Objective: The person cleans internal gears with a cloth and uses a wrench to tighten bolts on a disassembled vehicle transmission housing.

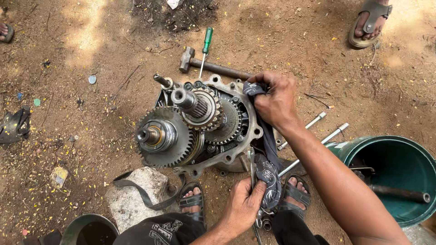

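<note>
Gearbox with exposed gears and shafts sits on the dirt ground, propped against a stone. Right hand presses a dark patterned rag against the casing rim, fingers closed on the cloth. Left hand grips the lower end of the same rag, fingers curled shut around it, just below the casing. Rag runs stretched between both hands along the casing edge. Beyond the right hand lie a hammer and a green-handled screwdriver. Beside the right forearm lie two long metal socket wrenches and a green bucket. Sandalled feet rest near the left hand.
</note>
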